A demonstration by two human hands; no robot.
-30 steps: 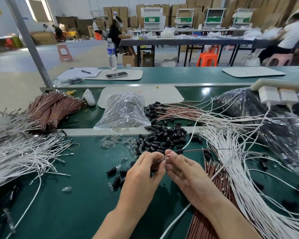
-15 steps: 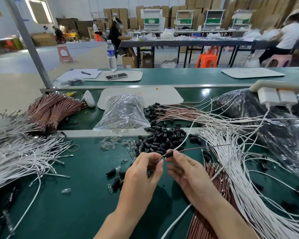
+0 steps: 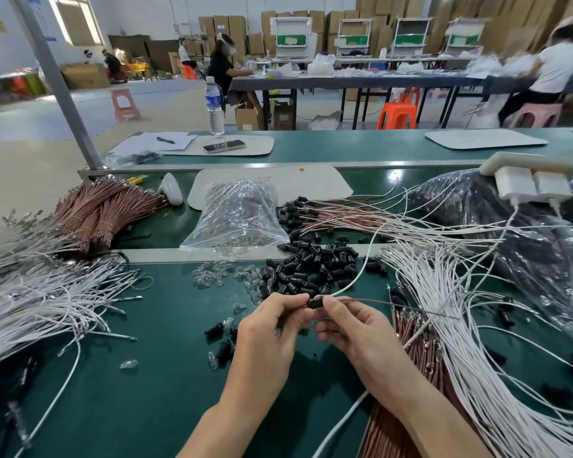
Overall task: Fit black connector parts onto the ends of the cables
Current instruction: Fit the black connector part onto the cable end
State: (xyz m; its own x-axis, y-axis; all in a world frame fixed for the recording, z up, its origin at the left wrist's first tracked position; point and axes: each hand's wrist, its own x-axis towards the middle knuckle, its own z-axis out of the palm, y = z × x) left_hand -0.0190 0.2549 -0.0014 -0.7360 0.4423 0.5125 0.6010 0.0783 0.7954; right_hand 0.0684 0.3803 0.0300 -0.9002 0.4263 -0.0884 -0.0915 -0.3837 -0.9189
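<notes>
As left hand (image 3: 272, 325) and right hand (image 3: 354, 328) pinch one connector (image 3: 315, 302), its wire (image 3: 377, 302) trails right. Push straight until seated.

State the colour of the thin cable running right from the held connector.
The thin cable is reddish-brown; the head view shows it best.

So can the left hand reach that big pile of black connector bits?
Probably yes. The pile of black connectors lies just beyond the left hand, with nothing in between. But it and the right hand are pinching one black connector part, so it would likely need to let go first.
</notes>
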